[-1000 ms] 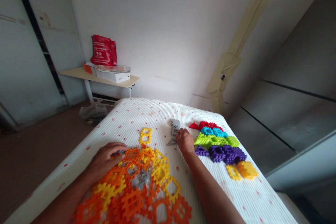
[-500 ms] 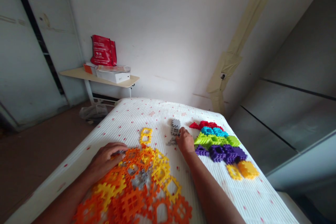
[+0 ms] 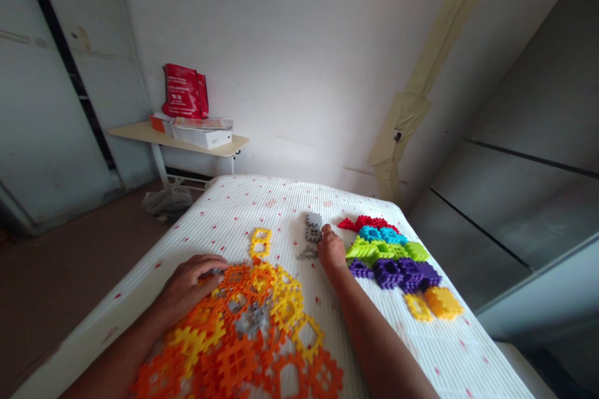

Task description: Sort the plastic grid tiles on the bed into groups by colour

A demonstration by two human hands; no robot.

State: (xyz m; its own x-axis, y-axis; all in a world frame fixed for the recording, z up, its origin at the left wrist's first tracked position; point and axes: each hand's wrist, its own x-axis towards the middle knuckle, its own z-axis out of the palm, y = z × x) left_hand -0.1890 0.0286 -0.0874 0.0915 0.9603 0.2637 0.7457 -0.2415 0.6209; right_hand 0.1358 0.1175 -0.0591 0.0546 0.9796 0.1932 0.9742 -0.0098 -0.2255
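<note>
My left hand (image 3: 189, 283) lies on the near left of a heap of orange and yellow plastic lattice tiles (image 3: 253, 330), its fingers curled over a grey tile at the heap's edge. My right hand (image 3: 331, 250) reaches further out, fingers closed on a small stack of grey tiles (image 3: 312, 229); another grey tile (image 3: 306, 254) lies just left of it. All of this sits on a white ribbed bed cover with red dots (image 3: 262, 202).
Right of my right hand stand sorted rows of tiles: red (image 3: 367, 222), blue (image 3: 381, 235), green (image 3: 384, 251), purple (image 3: 395, 272) and yellow (image 3: 433, 304). A single yellow tile (image 3: 259, 242) lies apart. A side table (image 3: 178, 137) with a red bag (image 3: 185, 90) stands by the wall.
My right hand has crept slightly forward against the grey stack. My left hand has stayed where it was.
</note>
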